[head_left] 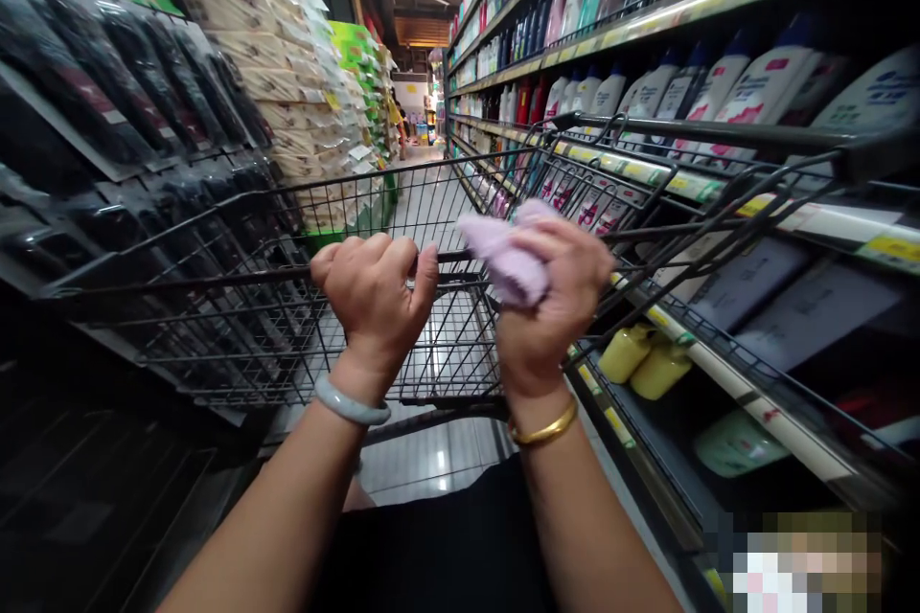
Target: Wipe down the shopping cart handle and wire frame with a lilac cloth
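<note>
My left hand [378, 292], with a pale bangle [351, 402] at its wrist, is closed round the dark handle bar of a wire shopping cart [438, 345]. Crumpled in my right hand [557, 292] is a light purple cloth [514, 263], slightly blurred. That hand is just above the right part of the handle, and whether it also touches the bar I cannot tell. A gold bangle [544, 426] circles the right wrist. Through the wires of the basket, the tiled floor shows.
Shelves on the right hold white shampoo bottles [762, 86], with yellow bottles [657, 364] lower down. Packaged dark goods [136, 86] hang on the left, before stacked beige packs [265, 48] and green packs [359, 57]. A tiled aisle [421, 201] runs ahead. A pixelated patch covers the lower right corner.
</note>
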### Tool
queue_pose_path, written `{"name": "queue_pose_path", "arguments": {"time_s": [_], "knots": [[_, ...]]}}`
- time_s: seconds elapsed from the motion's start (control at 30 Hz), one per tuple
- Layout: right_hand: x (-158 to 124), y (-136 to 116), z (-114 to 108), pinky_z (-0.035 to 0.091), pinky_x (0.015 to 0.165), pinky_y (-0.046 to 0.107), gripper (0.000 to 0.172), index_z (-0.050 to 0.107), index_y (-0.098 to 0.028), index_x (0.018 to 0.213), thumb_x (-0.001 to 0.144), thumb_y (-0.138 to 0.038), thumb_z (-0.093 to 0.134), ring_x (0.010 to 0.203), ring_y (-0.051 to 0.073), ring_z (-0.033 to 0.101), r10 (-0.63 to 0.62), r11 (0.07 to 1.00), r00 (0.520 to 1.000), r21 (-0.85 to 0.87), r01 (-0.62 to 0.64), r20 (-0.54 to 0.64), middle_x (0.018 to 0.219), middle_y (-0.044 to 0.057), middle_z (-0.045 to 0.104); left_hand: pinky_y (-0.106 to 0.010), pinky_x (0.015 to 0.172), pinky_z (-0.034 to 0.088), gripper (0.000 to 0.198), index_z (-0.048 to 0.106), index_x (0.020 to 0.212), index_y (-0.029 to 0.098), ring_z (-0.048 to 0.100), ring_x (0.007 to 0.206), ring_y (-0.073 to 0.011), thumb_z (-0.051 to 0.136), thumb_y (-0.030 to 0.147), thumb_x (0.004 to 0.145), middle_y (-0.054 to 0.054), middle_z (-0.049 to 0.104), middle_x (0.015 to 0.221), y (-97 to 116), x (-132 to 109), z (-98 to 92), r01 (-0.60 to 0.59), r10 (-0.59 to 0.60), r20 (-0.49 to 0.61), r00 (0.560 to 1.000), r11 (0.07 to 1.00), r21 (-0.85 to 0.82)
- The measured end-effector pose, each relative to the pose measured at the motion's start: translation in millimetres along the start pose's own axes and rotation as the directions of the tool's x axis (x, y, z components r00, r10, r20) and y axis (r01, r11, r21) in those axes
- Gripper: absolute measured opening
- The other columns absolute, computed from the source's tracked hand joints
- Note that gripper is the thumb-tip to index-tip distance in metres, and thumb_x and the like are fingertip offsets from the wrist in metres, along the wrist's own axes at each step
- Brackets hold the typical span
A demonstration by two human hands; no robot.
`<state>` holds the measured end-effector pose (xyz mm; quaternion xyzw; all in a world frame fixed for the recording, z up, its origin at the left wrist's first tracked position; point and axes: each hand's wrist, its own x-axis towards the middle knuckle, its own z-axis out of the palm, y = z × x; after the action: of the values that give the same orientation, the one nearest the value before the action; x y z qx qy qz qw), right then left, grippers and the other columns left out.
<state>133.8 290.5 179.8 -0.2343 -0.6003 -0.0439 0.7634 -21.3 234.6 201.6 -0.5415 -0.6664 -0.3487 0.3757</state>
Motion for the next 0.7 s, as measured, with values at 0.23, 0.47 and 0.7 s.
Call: {"name": "queue_pose_path", "arguments": {"time_s": [0.23, 0.47, 0.7], "knots": [[-3.7, 1.7, -5.8, 0.049, 0.109, 0.048, 0.009, 0.077, -0.033, 0.099, 0.1, -0.025, 0.072, 0.117, 0.025, 0.064, -0.07, 0.995, 0.991, -0.062, 0.078, 0.116, 0.109, 0.001, 0.076, -0.048, 0.082, 0.029, 0.045, 0.046, 0.069, 0.026, 0.052, 0.079, -0.0266, 0.038, 0.045, 0.109, -0.006, 0.061, 0.072, -5.2, 1.6, 2.6, -0.035, 0.035, -0.02, 0.999, 0.999, 0.012], [7.8, 18.0, -17.5, 0.049, 0.106, 0.05, 0.008, 0.075, -0.028, 0.101, 0.101, -0.027, 0.067, 0.114, 0.027, 0.067, -0.013, 0.989, 0.997, -0.146, 0.003, -0.07, 0.111, 0.005, 0.074, -0.048, 0.08, 0.03, 0.046, 0.043, 0.065, 0.026, 0.05, 0.074, -0.0253, 0.038, 0.043, 0.108, -0.005, 0.06, 0.068, 0.7, 2.0, 2.0, 0.005, -0.005, -0.044, 0.999, 1.0, 0.002], [3.7, 13.3, -19.1, 0.046, 0.109, 0.05, 0.013, 0.077, -0.032, 0.1, 0.099, -0.02, 0.072, 0.118, 0.027, 0.063, -0.075, 0.991, 0.991, -0.102, 0.086, 0.106, 0.111, 0.001, 0.076, -0.049, 0.08, 0.032, 0.046, 0.042, 0.062, 0.026, 0.05, 0.073, -0.0253, 0.039, 0.042, 0.106, -0.005, 0.055, 0.063, -1.2, 4.7, 5.6, 0.031, -0.031, -0.061, 0.998, 1.0, -0.004]]}}
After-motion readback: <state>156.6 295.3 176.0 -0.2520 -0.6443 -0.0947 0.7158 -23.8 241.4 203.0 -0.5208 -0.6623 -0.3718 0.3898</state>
